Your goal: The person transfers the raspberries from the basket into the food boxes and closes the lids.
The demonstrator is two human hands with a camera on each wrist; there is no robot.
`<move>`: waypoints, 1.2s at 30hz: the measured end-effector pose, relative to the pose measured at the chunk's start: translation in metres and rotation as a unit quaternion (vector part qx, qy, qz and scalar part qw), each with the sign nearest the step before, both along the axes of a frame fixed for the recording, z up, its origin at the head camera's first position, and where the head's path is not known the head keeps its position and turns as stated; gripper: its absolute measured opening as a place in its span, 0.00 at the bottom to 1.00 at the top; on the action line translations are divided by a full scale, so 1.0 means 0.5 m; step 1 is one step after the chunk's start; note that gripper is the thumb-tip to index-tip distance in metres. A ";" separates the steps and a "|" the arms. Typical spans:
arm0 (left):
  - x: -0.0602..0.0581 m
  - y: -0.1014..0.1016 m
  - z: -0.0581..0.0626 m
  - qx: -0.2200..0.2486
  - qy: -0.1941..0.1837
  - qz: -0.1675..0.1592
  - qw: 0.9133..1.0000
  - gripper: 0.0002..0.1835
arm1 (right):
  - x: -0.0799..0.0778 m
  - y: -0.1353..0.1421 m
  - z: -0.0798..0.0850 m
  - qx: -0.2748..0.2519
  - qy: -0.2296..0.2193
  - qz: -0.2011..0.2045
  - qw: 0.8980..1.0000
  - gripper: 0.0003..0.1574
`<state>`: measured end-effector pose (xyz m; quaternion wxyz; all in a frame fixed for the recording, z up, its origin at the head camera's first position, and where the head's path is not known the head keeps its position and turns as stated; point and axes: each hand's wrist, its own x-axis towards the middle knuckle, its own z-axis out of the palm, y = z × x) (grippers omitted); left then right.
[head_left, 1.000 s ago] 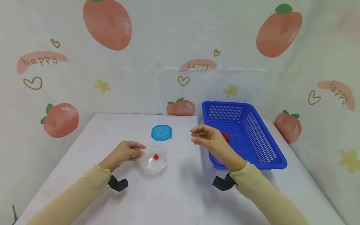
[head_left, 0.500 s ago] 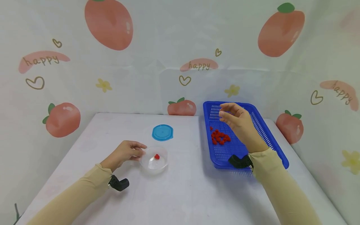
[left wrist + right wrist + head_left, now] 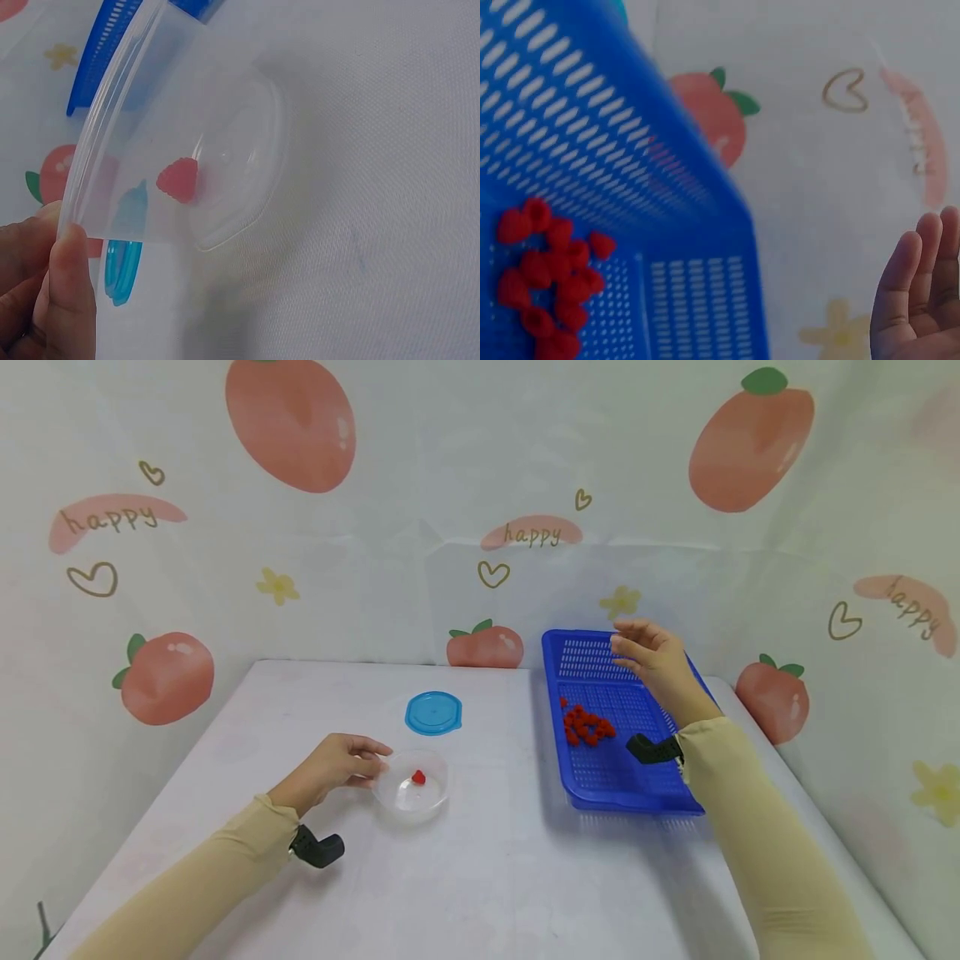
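My left hand pinches the rim of a clear plastic container between thumb and fingers, at its left side in the head view. A single red raspberry lies inside the container, on its bottom. Over the far right part of a blue plastic basket is my right hand, its fingers loosely bent with nothing between them. Several red raspberries lie in a cluster on the left side of the basket floor. The right wrist view shows hollow openings in some of these raspberries.
Behind the container, a blue lid lies flat on the white tabletop. A printed cloth backdrop with fruit pictures rises along the table's back and sides. The basket's tall slotted walls surround the raspberries.
My right hand has moved right and away from beside the container to above the basket's far part, uncovering the raspberries there. The left hand and container have stayed in place.
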<state>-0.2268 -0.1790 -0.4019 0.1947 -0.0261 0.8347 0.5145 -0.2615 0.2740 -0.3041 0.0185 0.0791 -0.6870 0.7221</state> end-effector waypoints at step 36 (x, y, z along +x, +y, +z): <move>-0.001 -0.005 -0.004 0.010 0.001 -0.002 1.000 0.19 | -0.057 0.083 -0.150 0.329 -0.213 0.088 0.916 0.25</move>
